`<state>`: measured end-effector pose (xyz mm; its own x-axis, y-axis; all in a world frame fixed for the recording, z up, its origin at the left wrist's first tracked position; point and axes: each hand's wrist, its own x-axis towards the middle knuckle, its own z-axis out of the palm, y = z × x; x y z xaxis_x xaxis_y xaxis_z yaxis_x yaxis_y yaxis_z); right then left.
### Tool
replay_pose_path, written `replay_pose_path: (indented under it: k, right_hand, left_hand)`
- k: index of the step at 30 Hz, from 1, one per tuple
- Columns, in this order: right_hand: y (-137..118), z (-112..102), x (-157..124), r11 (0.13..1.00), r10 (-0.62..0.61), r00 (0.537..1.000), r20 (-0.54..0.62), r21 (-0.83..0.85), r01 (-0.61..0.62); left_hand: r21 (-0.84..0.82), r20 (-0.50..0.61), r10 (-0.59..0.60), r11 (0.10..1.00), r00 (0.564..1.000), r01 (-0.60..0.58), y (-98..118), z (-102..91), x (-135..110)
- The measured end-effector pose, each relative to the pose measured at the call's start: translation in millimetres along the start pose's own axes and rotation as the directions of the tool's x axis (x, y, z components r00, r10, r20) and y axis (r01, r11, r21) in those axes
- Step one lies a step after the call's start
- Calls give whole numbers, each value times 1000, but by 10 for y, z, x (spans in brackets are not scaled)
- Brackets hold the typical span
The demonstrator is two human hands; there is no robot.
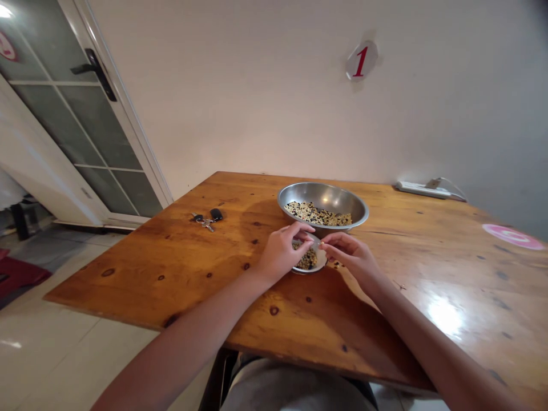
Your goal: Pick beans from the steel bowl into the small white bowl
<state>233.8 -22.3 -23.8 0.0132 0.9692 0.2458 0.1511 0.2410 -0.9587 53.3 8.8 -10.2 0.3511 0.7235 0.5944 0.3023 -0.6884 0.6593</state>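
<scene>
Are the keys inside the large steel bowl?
No, the keys lie directly on the wooden table, to the left of the steel bowl.

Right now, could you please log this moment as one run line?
left hand: over small bowl of grains; right hand: fingertips at its rim; behind: large steel bowl of grains

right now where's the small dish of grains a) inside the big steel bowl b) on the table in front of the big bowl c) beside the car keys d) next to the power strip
B: the small metal dish sits on the wooden table in front of the large steel bowl, between the left hand and right hand.
</scene>
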Motion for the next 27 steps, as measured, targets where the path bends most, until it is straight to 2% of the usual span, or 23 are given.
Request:
replay_pose_path:
  k: [9, 15, 27]
  right_hand:
    - [-32, 18, 3, 997, 53, 999, -5, 56, -52]
    - [-62, 24, -7, 998, 29, 1000, -12, 49, -28]
    - [-34, 0, -22, 993, 58, 998, 3, 105, -59]
  left_hand:
    - [-4, -1, 3, 1000, 1000, -3, 18, 7, -4]
    - [3, -19, 18, 1000, 1000, -18, 6, 12, -9]
    - [12, -12, 41, 999, 999, -41, 20, 12, -18]
